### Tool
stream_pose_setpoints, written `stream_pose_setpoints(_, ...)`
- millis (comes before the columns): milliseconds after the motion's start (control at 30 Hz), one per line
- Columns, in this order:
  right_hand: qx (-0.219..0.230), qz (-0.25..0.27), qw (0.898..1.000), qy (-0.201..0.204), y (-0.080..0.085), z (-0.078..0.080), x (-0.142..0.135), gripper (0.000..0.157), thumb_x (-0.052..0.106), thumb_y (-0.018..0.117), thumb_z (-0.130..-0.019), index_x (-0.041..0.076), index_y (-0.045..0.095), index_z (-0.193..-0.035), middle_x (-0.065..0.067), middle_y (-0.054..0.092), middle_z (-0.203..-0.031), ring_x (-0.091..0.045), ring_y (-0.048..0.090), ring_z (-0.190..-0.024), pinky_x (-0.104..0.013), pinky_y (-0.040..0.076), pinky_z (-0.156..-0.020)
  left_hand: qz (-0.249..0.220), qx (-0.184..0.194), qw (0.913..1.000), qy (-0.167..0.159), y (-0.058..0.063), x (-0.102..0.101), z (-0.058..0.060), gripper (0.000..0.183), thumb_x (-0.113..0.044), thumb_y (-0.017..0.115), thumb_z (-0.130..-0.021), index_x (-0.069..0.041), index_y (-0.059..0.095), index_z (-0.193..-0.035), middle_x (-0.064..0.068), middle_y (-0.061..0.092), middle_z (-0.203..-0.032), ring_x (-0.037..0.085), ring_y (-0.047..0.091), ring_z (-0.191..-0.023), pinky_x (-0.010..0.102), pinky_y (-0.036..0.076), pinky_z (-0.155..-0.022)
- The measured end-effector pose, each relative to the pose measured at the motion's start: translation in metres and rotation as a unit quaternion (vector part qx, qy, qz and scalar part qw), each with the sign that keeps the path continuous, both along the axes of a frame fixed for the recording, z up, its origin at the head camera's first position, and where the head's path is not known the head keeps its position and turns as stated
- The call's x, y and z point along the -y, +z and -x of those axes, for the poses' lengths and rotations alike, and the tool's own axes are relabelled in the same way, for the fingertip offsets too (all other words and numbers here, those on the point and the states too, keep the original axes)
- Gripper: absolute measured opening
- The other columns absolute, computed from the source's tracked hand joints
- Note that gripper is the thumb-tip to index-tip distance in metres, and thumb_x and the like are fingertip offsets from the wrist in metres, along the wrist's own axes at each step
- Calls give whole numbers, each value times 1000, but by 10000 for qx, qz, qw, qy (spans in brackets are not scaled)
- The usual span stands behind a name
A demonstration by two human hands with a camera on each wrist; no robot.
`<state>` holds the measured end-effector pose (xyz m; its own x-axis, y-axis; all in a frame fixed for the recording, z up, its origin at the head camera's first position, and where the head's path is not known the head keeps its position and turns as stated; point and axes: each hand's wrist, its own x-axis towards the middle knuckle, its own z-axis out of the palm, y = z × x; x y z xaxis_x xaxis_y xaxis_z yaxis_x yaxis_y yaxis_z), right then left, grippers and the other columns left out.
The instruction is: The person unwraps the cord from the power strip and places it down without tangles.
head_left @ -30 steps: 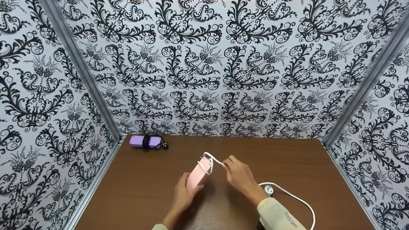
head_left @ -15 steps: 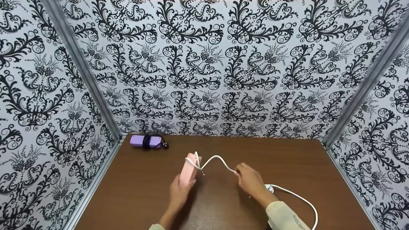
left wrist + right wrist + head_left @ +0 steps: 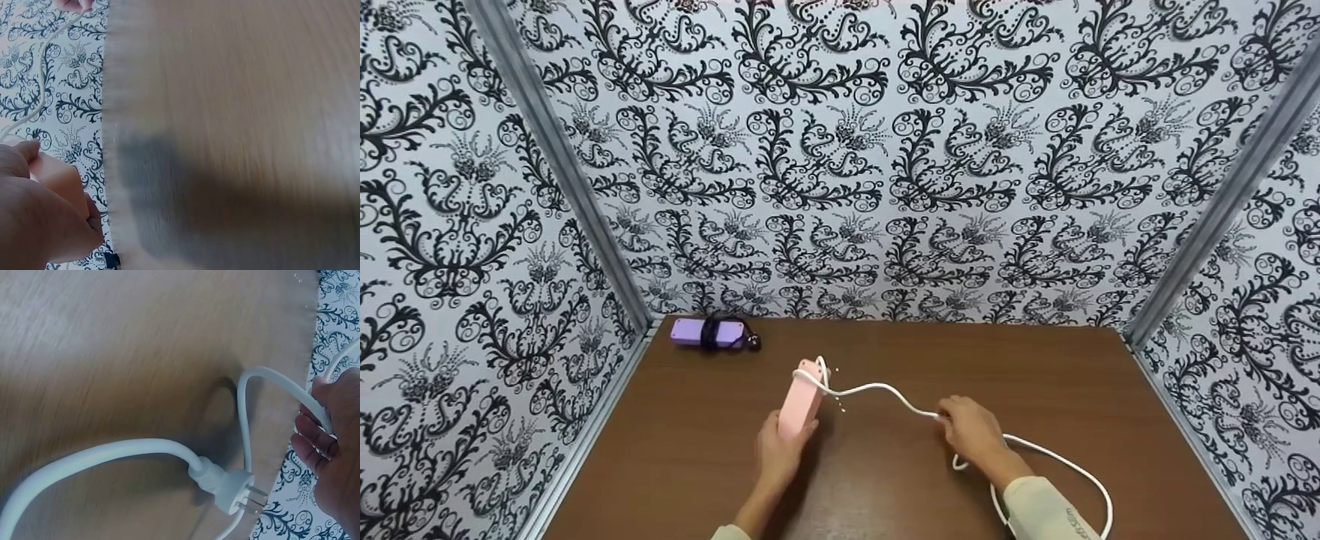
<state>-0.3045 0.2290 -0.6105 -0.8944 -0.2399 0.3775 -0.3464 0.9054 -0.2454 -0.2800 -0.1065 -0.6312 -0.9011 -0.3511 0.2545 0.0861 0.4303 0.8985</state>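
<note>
My left hand (image 3: 781,454) grips the lower part of a pink power strip (image 3: 801,405), which is held tilted above the table. A white cord (image 3: 877,386) loops round the strip's upper end and runs across to the right. There my right hand (image 3: 973,431) pinches it between thumb and fingers. In the right wrist view the cord passes through the right hand (image 3: 340,439), and its white plug (image 3: 233,490) with metal prongs lies by the table surface. In the left wrist view the left hand (image 3: 48,219) partly covers the strip (image 3: 59,180).
A purple power strip (image 3: 686,331) wrapped in black cord lies at the back left of the brown table (image 3: 870,480). More white cord curves round the right forearm. Patterned walls (image 3: 840,187) with grey metal posts stand at the back and both sides.
My right hand has moved right and toward me, drawing the cord out into a longer span. The left hand and pink power strip shifted slightly left.
</note>
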Motion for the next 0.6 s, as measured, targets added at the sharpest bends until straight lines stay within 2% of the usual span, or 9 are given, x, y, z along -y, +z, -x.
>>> stream_pose_setpoints(267,84,-54,9998,194,7,0,-1,13,8,79,-88,14,68,-86,2,62,-81,-22,64,-79,-41,55,-69,-260,-81,9995,-171,2,-7,0,39,-20,91,-77,0,68,-101,10,71,-91,19,61,-82,36,51,-76)
stream_pose_setpoints(400,158,-49,9996,243,12,1,3,10,7,78,-89,11,69,-89,-1,63,-83,-24,65,-81,-43,56,-72,-261,-151,9993,-233,2,-9,-1,40,-18,91,-76,0,69,-104,12,73,-95,22,64,-87,38,52,-80)
stream_pose_setpoints(600,200,-98,9992,329,20,-1,11,10,5,77,-89,11,69,-87,-1,60,-83,-25,62,-81,-44,55,-74,-142,-54,9997,-185,3,-11,-3,41,-22,92,-76,-3,70,-105,11,72,-95,23,65,-89,40,52,-81)
